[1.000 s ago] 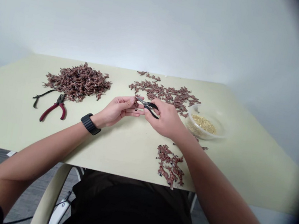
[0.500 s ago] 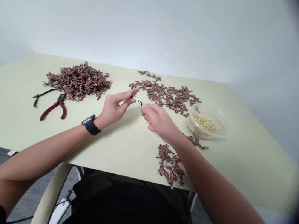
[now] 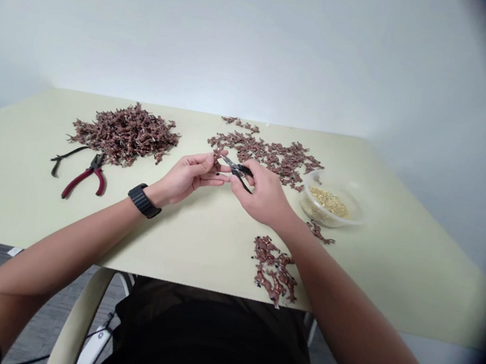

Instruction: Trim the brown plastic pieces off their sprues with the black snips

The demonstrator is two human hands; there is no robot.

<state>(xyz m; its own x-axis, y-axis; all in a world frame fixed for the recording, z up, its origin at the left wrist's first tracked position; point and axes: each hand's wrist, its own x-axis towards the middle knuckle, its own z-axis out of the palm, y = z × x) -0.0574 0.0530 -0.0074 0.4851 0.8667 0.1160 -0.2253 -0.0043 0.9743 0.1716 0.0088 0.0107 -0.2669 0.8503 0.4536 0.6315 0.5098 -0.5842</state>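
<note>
My right hand grips small black-handled pliers above the middle of the pale green table. The pliers' tip points left toward my left hand, which pinches a small brown piece between thumb and fingers. A black watch is on my left wrist. The two hands nearly touch at the pliers' tip.
A big heap of brown pieces lies at the back left, a flatter spread at the back middle, a small cluster near the front edge. Red-handled pliers and a black tool lie left. A clear bowl of golden bits stands right.
Half a second ago the hands were spread a little, the pliers' handles hidden in my right hand. Now the hands have come together and the pliers meet the piece again.
</note>
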